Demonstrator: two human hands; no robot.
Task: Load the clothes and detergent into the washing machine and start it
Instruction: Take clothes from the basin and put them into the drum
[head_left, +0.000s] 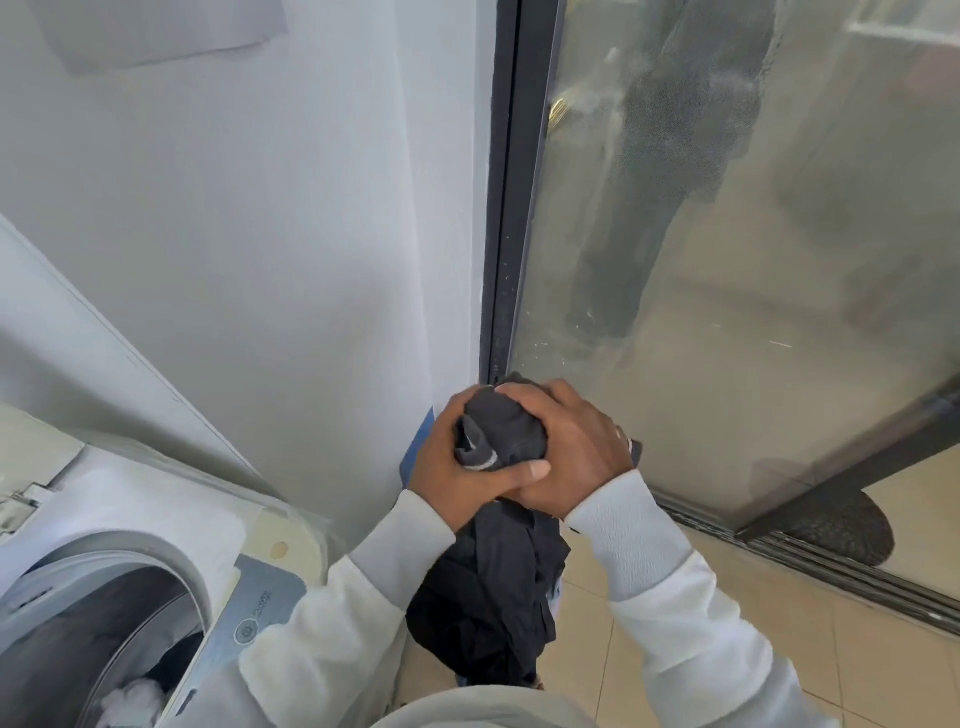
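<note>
Loading looks partly done: at lower left the washing machine (156, 597) stands open, laundry (132, 696) already in its drum. Centre frame, left hand (457, 467) and right hand (571, 452) clench dark clothes (493, 597), not yet inside; detergent and start remain.

Beige tiled floor (675, 649) carries the washing machine (156, 571) (drum open) beside the sliding-door track (831, 566).

Washer panel (260, 613) print too blurry; nothing legible.
</note>
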